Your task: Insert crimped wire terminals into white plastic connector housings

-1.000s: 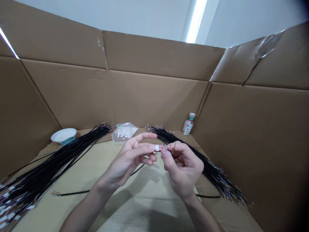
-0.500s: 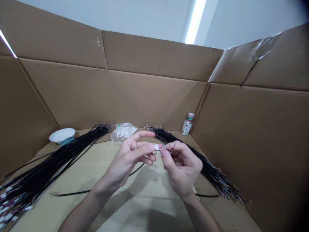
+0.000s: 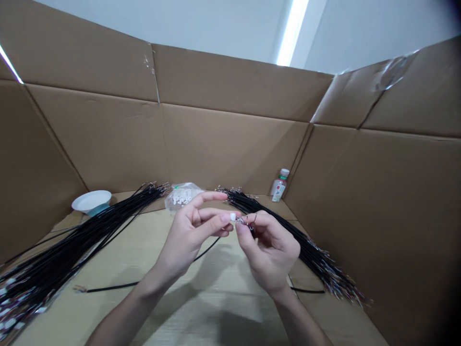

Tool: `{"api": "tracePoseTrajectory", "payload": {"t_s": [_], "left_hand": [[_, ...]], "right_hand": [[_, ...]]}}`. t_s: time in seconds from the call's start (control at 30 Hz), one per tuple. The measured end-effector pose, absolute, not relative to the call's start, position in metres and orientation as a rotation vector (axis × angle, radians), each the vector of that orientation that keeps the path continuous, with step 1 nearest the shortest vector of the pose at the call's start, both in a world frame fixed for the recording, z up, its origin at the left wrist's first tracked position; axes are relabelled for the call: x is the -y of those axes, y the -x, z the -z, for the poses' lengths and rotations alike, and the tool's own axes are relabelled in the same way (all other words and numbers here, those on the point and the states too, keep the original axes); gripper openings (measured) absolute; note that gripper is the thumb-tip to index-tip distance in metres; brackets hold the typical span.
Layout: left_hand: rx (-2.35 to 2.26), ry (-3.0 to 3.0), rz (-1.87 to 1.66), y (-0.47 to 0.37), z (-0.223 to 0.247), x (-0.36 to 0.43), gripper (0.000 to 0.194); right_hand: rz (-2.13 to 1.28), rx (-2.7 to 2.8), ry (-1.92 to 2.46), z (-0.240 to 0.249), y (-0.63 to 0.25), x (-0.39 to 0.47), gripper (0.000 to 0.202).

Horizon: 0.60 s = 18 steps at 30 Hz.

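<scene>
Above the middle of the table (image 3: 144, 257), the left hand (image 3: 192, 228) pinches the white plug (image 3: 233, 217) while the right hand (image 3: 272, 246) pinches thin wires (image 3: 241, 220) just to its right, the plug best held still and the wires straight.

Looks like a small elec. assembly workshop, i.e. a wiring stn. Has L cable bundle (image 3: 90, 235) & R cable bundle (image 3: 313, 252) w/ bare wire ends, bag of tiny white pcs (image 3: 182, 196), on desk (image 3: 154, 235). Sits inside cardboard walls (image 3: 234, 139), approx. box-like, lit by overhead strip light (image 3: 292, 33).
</scene>
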<state>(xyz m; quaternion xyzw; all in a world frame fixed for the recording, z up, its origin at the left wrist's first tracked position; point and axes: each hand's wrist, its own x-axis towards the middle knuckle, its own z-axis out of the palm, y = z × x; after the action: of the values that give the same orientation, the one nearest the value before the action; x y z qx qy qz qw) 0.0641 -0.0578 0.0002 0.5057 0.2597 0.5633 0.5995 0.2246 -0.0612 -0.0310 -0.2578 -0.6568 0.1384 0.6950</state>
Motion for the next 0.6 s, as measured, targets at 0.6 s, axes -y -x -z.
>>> {"api": "tracePoseTrajectory", "payload": {"t_s": [0.6], "left_hand": [[-0.581, -1.128, -1.419, -0.0694, 0.0047, 0.0573, 0.042]], "right_hand": [[-0.419, 1.456, 0.596, 0.0365, -0.2254, 0.0564, 0.006]]}}
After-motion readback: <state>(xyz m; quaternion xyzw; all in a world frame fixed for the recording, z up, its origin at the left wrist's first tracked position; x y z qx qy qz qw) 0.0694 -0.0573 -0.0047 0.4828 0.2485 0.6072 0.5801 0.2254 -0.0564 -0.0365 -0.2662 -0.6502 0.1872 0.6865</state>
